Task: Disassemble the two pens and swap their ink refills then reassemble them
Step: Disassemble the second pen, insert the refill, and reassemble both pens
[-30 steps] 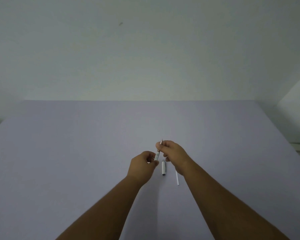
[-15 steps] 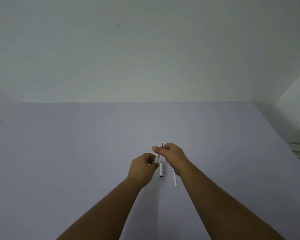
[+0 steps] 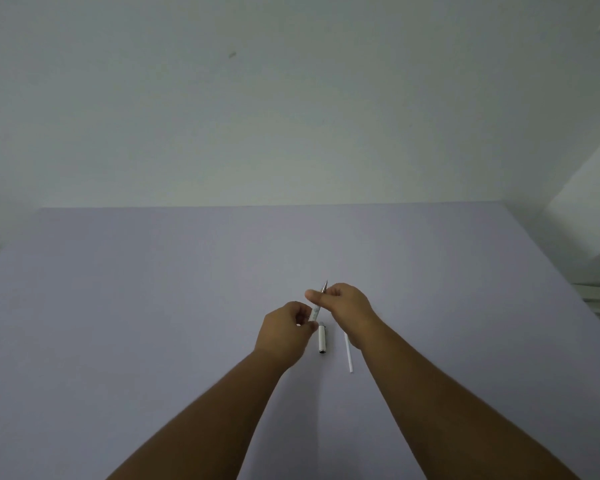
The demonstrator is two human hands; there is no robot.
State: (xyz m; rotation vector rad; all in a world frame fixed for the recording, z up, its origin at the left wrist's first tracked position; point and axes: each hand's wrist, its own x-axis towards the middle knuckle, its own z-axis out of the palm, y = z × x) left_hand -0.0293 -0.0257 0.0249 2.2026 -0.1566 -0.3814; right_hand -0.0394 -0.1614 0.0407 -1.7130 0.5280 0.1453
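Both hands grip one white pen (image 3: 316, 311) above the table, its silver tip pointing up and away. My left hand (image 3: 286, 332) pinches the pen's lower barrel. My right hand (image 3: 343, 304) pinches the upper part near the tip. Below them on the table lies a short white pen barrel (image 3: 322, 341) with a dark end. To its right lies a thin white ink refill (image 3: 349, 355), its far end hidden under my right wrist.
The pale lilac table (image 3: 153, 323) spreads wide on all sides. A plain wall rises behind its far edge. White furniture (image 3: 589, 220) stands past the table's right edge.
The view has shifted slightly. My hands stay together on the pen, with small changes of finger grip. The barrel and the refill on the table have not moved.
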